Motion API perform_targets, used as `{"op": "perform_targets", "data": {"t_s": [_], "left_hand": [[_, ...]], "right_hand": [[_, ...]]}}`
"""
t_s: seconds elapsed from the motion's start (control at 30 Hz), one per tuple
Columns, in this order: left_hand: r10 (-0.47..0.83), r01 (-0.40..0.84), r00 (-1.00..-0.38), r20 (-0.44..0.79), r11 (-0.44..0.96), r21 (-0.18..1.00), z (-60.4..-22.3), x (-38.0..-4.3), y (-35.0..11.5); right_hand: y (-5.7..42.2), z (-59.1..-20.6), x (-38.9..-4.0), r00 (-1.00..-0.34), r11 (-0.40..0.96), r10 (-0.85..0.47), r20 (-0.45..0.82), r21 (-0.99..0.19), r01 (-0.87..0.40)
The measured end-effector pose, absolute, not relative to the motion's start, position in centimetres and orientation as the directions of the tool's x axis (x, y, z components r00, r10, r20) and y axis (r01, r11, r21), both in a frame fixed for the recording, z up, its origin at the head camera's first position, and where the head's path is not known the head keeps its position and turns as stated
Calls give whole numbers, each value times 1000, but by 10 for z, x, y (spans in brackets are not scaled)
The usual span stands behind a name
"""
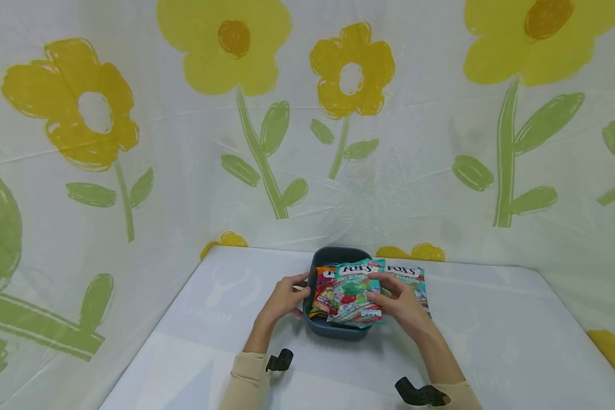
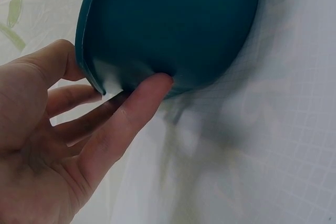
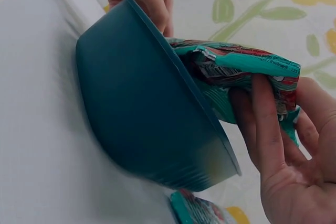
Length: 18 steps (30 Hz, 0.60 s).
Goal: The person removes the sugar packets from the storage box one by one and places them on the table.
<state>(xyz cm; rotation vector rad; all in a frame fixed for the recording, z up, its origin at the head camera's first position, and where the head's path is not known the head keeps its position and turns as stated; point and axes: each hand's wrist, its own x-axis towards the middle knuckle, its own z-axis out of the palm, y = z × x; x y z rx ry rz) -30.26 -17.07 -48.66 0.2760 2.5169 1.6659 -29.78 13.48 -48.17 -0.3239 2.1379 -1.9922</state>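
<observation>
A dark blue-green plastic basin (image 1: pixel 338 331) stands on the table, tilted in neither hand's grip. My left hand (image 1: pixel 286 297) grips its left side, with fingers at the rim and one digit against the outer wall (image 2: pixel 173 19) in the left wrist view. My right hand (image 1: pixel 402 302) holds a teal Fox's candy bag (image 1: pixel 356 290) by its right side, over the basin's opening. In the right wrist view the bag (image 3: pixel 247 59) overlaps the rim. An orange-red candy bag (image 1: pixel 321 291) lies inside the basin, partly hidden behind the teal one.
Another teal Fox's bag (image 1: pixel 415 279) lies on the white table (image 1: pixel 492 324) right of the basin, partly behind my right hand. A flower-printed curtain (image 1: pixel 389 199) hangs along the table's back edge and left side.
</observation>
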Motion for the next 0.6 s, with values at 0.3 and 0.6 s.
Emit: {"op": "perform_targets", "data": {"t_s": [0.3, 0.6], "left_hand": [[200, 76, -980, -3, 389, 918, -488, -303, -170], [204, 83, -979, 1, 391, 917, -485, -302, -170]], "right_hand": [[150, -478, -295, -960, 52, -280, 20, -998, -36], [165, -477, -296, -969, 67, -245, 20, -997, -37]]}}
